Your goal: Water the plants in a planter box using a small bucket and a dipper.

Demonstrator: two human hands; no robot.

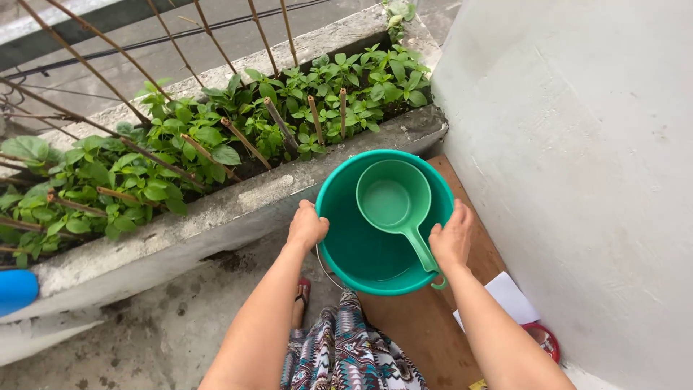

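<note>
A green plastic bucket (346,253) hangs in front of me, gripped at its rim on both sides. My left hand (307,225) clasps the left rim and my right hand (452,237) clasps the right rim. Inside the bucket lies a green plastic dipper (393,201), bowl up, its handle running toward my right hand. The bucket is just in front of a concrete planter (216,209) filled with leafy green plants (180,144).
A white wall (577,180) rises on the right. A brown board (419,325) lies on the floor under the bucket, with white paper (509,296) and a red object (541,339) beside it. Bamboo stakes and metal bars lean over the planter. A blue object (14,289) is at far left.
</note>
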